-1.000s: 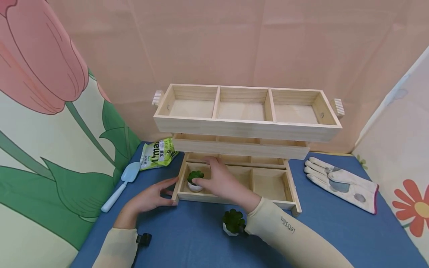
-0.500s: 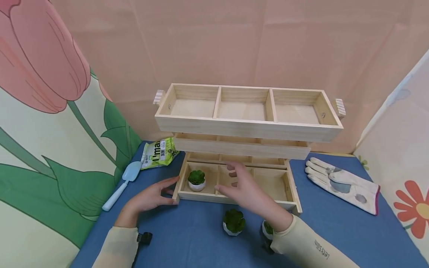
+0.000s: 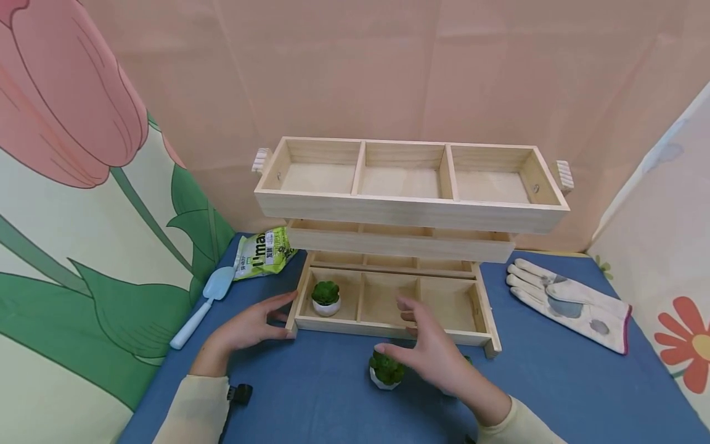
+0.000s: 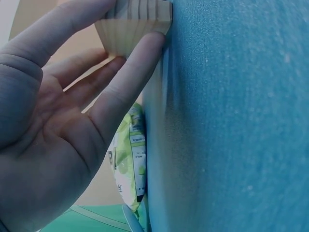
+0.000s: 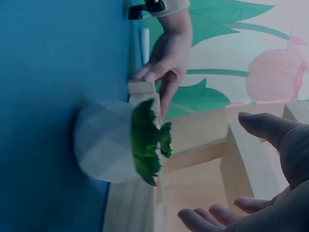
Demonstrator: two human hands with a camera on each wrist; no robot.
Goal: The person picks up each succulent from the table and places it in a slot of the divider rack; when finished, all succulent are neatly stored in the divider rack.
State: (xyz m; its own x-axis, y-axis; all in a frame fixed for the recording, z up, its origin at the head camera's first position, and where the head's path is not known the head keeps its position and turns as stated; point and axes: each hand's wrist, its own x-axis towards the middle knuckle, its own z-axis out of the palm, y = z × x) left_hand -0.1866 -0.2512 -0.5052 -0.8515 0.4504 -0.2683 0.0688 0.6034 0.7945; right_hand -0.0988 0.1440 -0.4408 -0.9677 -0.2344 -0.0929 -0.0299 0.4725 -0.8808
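Note:
My left hand (image 3: pixel 249 328) holds the left front corner of a tiered wooden shelf (image 3: pixel 388 333), with thumb and fingers on the wooden end (image 4: pixel 135 26) in the left wrist view. A potted succulent (image 3: pixel 326 298) in a white pot stands in the bottom tier's left compartment. My right hand (image 3: pixel 438 357), fingers spread and holding nothing, hovers before the shelf, its thumb over a second potted succulent (image 3: pixel 386 368) on the table. A third succulent (image 3: pixel 468 359) is mostly hidden beneath that hand. The right wrist view shows one faceted white pot (image 5: pixel 106 142) close up.
The shelf's top tier (image 3: pixel 410 209) overhangs the lower ones. A green and white packet (image 3: pixel 263 254) and a light blue trowel (image 3: pixel 202 302) lie left on the blue cloth (image 3: pixel 310 394). To the right lies a white gardening glove (image 3: pixel 568 305).
My right hand has let go of the succulent in the left compartment and moved right and towards me, over the plants on the table. The left hand has stayed at the shelf's corner.

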